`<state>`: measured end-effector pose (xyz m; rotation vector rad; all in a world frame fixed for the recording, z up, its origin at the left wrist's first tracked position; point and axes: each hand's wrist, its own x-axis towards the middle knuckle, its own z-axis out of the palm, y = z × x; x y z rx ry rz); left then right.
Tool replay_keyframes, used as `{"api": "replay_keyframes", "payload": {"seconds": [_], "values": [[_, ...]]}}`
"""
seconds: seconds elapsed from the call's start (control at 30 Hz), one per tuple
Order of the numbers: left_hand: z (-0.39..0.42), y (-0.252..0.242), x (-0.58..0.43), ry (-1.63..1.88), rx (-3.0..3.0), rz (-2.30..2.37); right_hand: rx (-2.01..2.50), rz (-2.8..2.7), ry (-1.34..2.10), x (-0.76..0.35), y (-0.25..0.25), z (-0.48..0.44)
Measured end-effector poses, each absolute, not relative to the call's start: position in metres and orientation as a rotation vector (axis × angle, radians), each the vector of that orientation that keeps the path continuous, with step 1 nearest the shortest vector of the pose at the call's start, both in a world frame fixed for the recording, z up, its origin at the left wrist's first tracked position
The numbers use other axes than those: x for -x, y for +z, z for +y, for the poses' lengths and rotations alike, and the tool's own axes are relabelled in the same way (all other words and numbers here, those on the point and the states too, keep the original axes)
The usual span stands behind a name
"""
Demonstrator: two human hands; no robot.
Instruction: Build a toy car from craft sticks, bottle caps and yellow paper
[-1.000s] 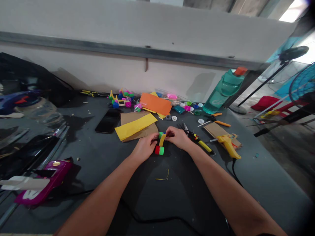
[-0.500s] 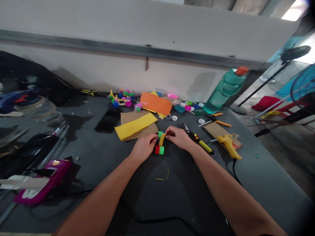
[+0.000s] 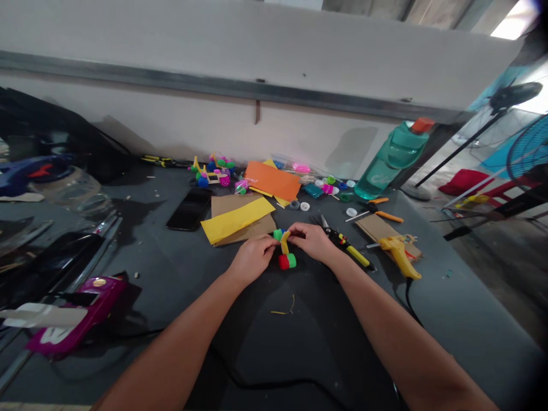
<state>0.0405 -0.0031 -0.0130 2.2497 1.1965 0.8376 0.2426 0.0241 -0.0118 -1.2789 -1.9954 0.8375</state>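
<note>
My hands meet at a small craft piece (image 3: pixel 285 244) made of a yellow strip with bottle caps on it. A red-and-green cap pair (image 3: pixel 286 261) sits at its lower end, resting on the dark table top (image 3: pixel 274 342), and a green cap (image 3: pixel 278 234) sits near its upper end. My left hand (image 3: pixel 253 260) pinches the piece from the left at the green cap. My right hand (image 3: pixel 310 241) grips the top of the strip from the right. The fingers hide part of the strip.
Close by lie a yellow paper on cardboard (image 3: pixel 235 221), a black phone (image 3: pixel 189 209), and a black-and-yellow tool (image 3: pixel 346 246). Further back are an orange sheet (image 3: pixel 272 181), scattered caps, a yellow glue gun (image 3: pixel 400 257), and a teal bottle (image 3: pixel 389 162).
The craft piece has swung so its red-and-green caps sit further right, and the yellow strip stands more upright. Both hands still hold it.
</note>
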Motion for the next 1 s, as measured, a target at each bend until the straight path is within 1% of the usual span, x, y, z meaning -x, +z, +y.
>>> {"api": "replay_keyframes", "payload": {"seconds": [0.23, 0.4, 0.6, 0.8, 0.9, 1.0], "values": [[-0.001, -0.014, -0.038, 0.984, -2.141, 1.326, 1.304, -1.960, 0.800, -0.239, -0.002, 0.020], [0.000, -0.015, -0.040, 1.084, -2.163, 1.314, 1.339, -1.949, 0.698, -0.234, -0.001, 0.019], [0.000, -0.016, -0.042, 1.111, -2.137, 1.296, 1.311, -1.982, 0.667, -0.223, 0.003, 0.011], [0.002, -0.018, -0.042, 1.134, -1.989, 1.279, 1.228, -2.024, 0.607, -0.223, 0.005, 0.009], [0.005, -0.019, -0.041, 1.150, -1.862, 1.268, 1.254, -1.987, 0.671, -0.225, 0.000, 0.013], [0.008, -0.019, -0.041, 1.138, -1.694, 1.208, 1.263, -1.910, 0.842, -0.225, -0.006, 0.016]]}}
